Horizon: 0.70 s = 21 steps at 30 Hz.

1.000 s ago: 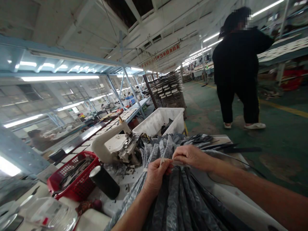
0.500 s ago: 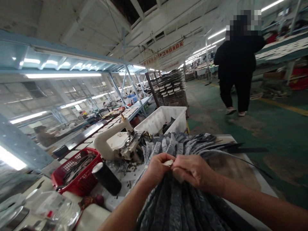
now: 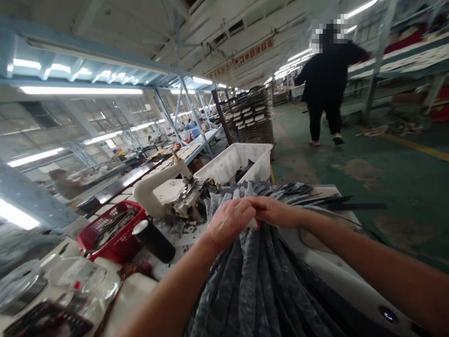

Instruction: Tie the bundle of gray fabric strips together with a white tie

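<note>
My left hand (image 3: pixel 233 216) and my right hand (image 3: pixel 275 210) meet over a thick bundle of grey fabric strips (image 3: pixel 250 281). The fingers of both hands are closed and overlap at the narrow, gathered part of the bundle. Below them a bit of a pale strip (image 3: pixel 253 222) pokes out; the rest of it is hidden by the fingers. Beneath my hands the strips hang towards me, and past them the far ends fan out over the table. Just left of the bundle stands a cream sewing machine (image 3: pixel 150 192).
A red basket (image 3: pixel 136 243) of dark scraps and a black cylinder (image 3: pixel 156 243) with a pale top stand at left. Clear plastic containers (image 3: pixel 84 276) lie nearer me. A white bin (image 3: pixel 213 168) is beyond the machine. A person in black (image 3: pixel 324 79) walks on the green floor.
My hands have drawn closer together, the left now turned back-up over the gathered strips. The pale strip shows lower, under the fingers. The person in black has moved farther off.
</note>
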Motion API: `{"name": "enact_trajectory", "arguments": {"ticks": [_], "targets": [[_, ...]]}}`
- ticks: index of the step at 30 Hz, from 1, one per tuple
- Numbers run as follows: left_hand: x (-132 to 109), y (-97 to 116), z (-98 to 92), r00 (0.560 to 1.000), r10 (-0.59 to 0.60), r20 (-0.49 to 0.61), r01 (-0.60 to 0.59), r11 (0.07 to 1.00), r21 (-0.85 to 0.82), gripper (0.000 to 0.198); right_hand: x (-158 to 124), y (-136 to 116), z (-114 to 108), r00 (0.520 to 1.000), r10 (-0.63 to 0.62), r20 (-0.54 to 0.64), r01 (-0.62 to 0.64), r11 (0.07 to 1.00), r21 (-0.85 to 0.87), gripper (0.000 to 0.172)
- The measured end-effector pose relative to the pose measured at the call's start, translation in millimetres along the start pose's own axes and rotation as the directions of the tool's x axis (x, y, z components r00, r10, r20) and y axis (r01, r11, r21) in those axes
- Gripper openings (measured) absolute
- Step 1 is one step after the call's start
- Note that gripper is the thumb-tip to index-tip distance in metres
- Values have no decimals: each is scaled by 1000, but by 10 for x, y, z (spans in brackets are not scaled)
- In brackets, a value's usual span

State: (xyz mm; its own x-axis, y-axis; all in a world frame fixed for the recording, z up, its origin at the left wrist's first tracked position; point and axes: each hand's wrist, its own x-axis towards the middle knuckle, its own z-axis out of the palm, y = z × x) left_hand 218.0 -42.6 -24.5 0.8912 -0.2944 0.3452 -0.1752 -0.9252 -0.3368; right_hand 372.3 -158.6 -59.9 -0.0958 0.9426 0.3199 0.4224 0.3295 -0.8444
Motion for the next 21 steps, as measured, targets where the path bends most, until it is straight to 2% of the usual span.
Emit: {"name": "enact_trajectory", "arguments": {"ticks": [3,6,8,11,14,17,21], "targets": [[0,-31,-90,996,-30,86,32,999,-24,18,50,43,-57,999,24,31,-20,993,-113,41],[-4,-70,-172,983,-45,178,60,995,-81,27,27,67,-57,992,113,-61,-125,957,-262,47],[-16,-84,-203,977,-52,207,80,988,-130,30,-22,23,-47,987,110,-114,-143,929,-342,51],[-79,-45,-200,981,-38,189,76,976,-203,25,-109,-84,-36,993,-10,-115,-48,870,-492,47],[-201,53,-126,990,-72,119,109,936,-336,24,-172,-134,-21,989,-143,-27,97,785,-612,38],[-334,156,-11,986,-137,96,166,859,-484,23,-212,-131,11,985,-162,57,161,756,-634,36],[-420,254,69,980,-191,50,187,813,-552,21,-252,-156,48,982,-162,96,184,717,-672,38]]}}
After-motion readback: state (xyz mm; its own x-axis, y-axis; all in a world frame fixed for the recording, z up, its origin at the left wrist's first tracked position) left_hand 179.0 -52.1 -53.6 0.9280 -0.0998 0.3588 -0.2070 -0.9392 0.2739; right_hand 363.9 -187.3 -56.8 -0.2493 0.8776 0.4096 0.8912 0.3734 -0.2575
